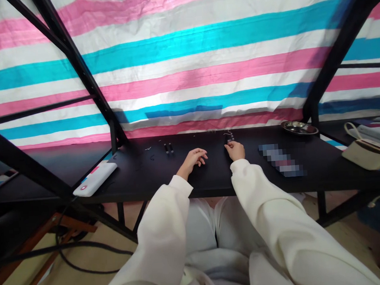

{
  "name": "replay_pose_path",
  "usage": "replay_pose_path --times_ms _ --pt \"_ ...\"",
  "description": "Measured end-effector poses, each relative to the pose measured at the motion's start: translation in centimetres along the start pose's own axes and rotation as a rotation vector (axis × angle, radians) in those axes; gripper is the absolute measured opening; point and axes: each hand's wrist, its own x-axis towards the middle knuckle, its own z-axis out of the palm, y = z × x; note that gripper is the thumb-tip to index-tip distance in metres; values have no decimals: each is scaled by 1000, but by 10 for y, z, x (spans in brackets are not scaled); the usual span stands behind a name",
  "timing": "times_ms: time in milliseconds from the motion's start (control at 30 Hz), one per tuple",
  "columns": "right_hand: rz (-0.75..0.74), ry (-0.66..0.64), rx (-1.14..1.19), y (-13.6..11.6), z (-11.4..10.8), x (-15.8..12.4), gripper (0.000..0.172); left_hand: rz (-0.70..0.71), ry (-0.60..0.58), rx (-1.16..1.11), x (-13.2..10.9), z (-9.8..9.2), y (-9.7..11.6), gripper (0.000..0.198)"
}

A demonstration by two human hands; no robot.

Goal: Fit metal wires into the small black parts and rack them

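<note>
My left hand (196,160) rests over the black table (212,178) with its fingers loosely bent and apart, nothing seen between them. My right hand (236,150) is closed in a pinch near the table's back edge. Whatever it may grip is too small to make out. Just beyond those fingertips lies a cluster of small grey and dark pieces (230,137), with a thin white strand beside it. Left of my left hand, two short black sticks with pale ends (168,148) lie side by side.
A white box-shaped device (95,179) lies at the left. To the right are a blurred-out flat object (281,160), a shiny metal dish (299,128) and a beige bag (368,152). Black frame posts (84,76) rise at both sides before a striped sheet (202,37).
</note>
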Motion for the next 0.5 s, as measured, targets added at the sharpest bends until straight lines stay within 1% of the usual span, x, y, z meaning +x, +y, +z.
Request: replay_pose_path --times_ms 100,333,500 --pt "-6 3 -10 1 1 2 21 -9 0 0 -1 1 1 20" --pt "-23 -41 -71 8 0 3 17 -26 7 -1 -3 2 3 21" --pt "18 -24 -145 11 -6 2 16 -19 11 3 -1 2 2 20"
